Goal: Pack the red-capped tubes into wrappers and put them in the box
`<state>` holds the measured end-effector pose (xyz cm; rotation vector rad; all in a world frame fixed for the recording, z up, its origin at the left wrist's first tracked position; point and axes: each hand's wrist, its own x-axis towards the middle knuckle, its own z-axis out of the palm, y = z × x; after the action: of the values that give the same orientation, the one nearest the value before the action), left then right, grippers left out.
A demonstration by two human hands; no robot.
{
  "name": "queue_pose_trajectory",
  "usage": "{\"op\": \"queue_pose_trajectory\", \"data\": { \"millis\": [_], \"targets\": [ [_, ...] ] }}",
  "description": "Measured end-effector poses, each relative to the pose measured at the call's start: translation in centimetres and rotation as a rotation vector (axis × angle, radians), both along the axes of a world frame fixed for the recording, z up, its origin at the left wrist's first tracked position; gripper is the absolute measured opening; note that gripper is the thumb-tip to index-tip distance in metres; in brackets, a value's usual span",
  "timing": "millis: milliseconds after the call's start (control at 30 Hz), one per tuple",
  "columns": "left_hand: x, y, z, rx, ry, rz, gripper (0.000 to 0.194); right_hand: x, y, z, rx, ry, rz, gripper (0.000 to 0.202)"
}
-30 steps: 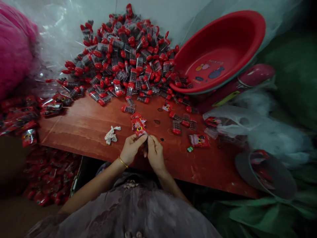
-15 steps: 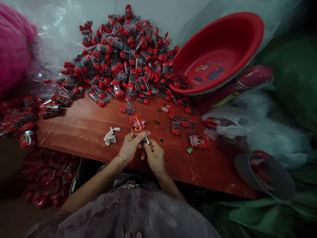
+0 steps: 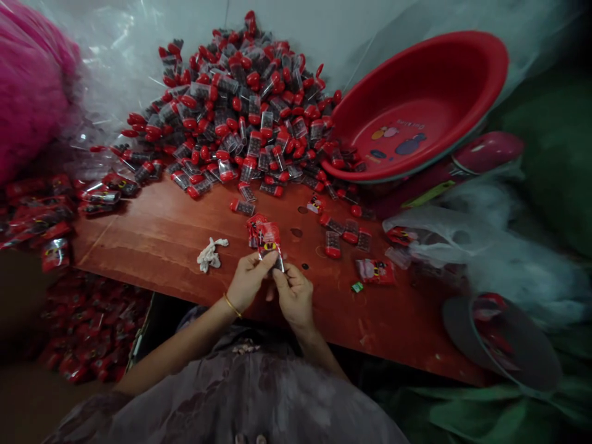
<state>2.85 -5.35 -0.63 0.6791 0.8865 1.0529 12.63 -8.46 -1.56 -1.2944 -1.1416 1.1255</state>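
Observation:
A small red printed packet [image 3: 269,237] with a clear lower part is pinched between both hands near the table's front edge. My left hand [image 3: 250,280], below a gold bangle, grips its lower left side with thumb and fingers. On the lower right corner, my right hand [image 3: 295,296] closes thumb against fingers. Just behind the held packet, another red packet [image 3: 254,229] lies on the table. A crumpled white scrap [image 3: 211,254] is to the left of my hands. Red-capped clear tubes with dark contents form a large pile [image 3: 231,117] behind.
A red basin [image 3: 416,111] leans at the back right. A grey container [image 3: 504,345] with red packets stands at the right. Several loose tubes and a red packet [image 3: 375,271] lie right of my hands. More packets [image 3: 39,213] are heaped at the left.
The held packet now shows more upright and apart from the red packet behind it; before, the two overlapped. The whole view has shifted slightly. Both hands keep their grip.

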Motion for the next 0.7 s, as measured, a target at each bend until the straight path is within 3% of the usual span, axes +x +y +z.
{"op": "queue_pose_trajectory", "data": {
  "millis": [133,333,533,633,700],
  "targets": [
    [0.4,-0.9,-0.4,-0.014,0.021,0.036,0.043,0.2,0.3,-0.1,-0.024,0.037,0.019,0.021],
    [-0.7,0.2,1.0,-0.042,-0.063,0.022,0.040,0.9,1.1,0.2,-0.006,0.015,0.146,0.022],
    [-0.4,-0.4,1.0,-0.070,-0.096,0.087,0.039,-0.5,1.6,-1.1,0.008,0.017,0.080,0.032],
    [-0.7,-0.4,0.7,-0.079,-0.124,0.112,0.037,-0.9,2.3,-1.5,0.065,-0.080,0.068,0.038],
    [-2.2,-0.2,0.7,-0.092,-0.122,0.138,0.036,-0.3,3.6,-1.2,0.127,-0.237,0.106,0.037]
  ]
}}
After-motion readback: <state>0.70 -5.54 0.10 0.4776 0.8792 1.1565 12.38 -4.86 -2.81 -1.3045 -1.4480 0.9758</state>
